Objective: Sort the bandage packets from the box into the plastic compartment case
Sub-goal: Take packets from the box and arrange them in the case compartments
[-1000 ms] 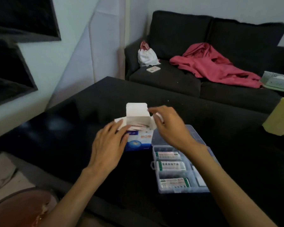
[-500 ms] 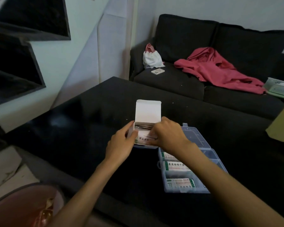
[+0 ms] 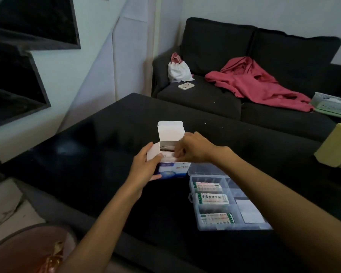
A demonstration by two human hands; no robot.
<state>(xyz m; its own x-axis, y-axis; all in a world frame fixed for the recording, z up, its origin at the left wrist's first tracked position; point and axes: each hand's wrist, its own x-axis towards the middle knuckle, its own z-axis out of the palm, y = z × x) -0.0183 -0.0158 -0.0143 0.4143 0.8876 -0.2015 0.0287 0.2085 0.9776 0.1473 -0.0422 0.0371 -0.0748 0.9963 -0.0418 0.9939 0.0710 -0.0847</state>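
Observation:
A white and blue bandage box [image 3: 172,170] stands on the black table [image 3: 98,154] with its top flap up. My left hand [image 3: 146,168] grips the box's left side. My right hand [image 3: 193,148] reaches into the box's open top, its fingertips pinching a white bandage packet [image 3: 168,154] that lies partly inside. To the right lies the clear plastic compartment case [image 3: 227,201], lid open; three compartments on its left side hold green and white packets [image 3: 212,199]. A flat white piece [image 3: 248,210] lies in its right part.
A dark sofa [image 3: 244,99] behind the table carries a red garment [image 3: 256,83], a white bag [image 3: 178,69] and a phone [image 3: 186,86]. A yellow box [image 3: 337,146] stands at the table's right edge. A reddish round object [image 3: 28,251] sits at the lower left.
My right hand has gone from the flap into the box's top and closed on a packet. My left hand has shifted to grip the box's side. The camera moved a little closer.

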